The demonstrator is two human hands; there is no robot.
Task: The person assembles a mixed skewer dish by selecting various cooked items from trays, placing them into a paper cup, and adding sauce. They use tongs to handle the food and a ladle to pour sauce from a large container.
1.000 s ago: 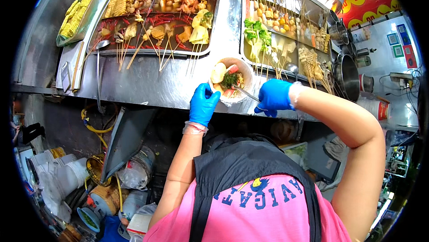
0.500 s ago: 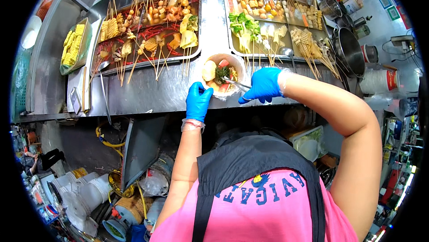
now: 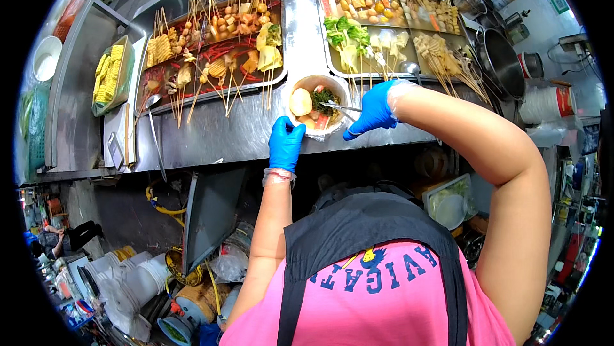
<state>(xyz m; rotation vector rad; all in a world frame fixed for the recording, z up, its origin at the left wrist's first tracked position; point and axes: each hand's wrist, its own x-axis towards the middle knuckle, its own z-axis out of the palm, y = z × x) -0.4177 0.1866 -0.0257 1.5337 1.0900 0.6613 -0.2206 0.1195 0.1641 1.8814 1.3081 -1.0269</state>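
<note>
A round bowl (image 3: 343, 84) with a thin clear liner at its rim stands at the counter's front edge. In it lie dark green seaweed-like strands (image 3: 325, 99), a pale round slice (image 3: 300, 102) and reddish pieces in broth. My left hand (image 3: 284, 144), in a blue glove, pinches the bowl's near left rim. My right hand (image 3: 374, 112), gloved alike, is closed around metal scissors (image 3: 345, 109). Their blades are parted over the bowl and reach the green strands; the handles are hidden in my fingers.
Behind the bowl sit two sectioned steel trays of skewered food in broth, a left tray (image 3: 285, 58) and a right tray (image 3: 325, 45). A ladle (image 3: 153, 122) leans out of the left one. Yellow noodle blocks (image 3: 107, 74) fill a tub farther left. A black pot (image 3: 500, 64) stands right.
The scissors' blades have spread apart and shifted slightly within the bowl. My right hand has moved a little up. My left hand remains at the rim.
</note>
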